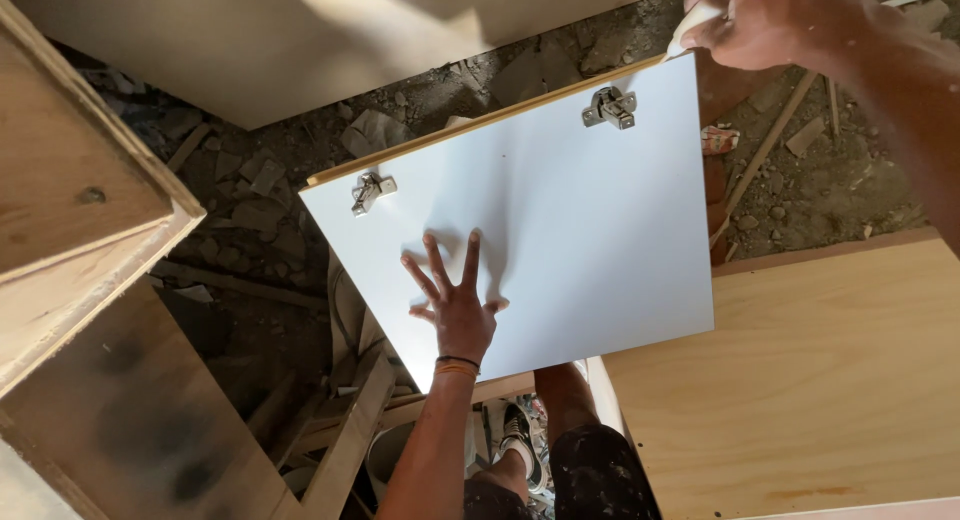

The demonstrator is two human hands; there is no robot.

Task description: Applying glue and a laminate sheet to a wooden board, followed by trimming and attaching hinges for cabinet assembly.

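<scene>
Closest in, at 6 o'clock, the left hand lies flat on the white cabinet door, fingers spread wide. The door fills the middle. Two metal hinges sit near its far edge. Farthest away, at 1 o'clock, the right hand is curled around a pale thing, mostly hidden, at the door's corner.
</scene>
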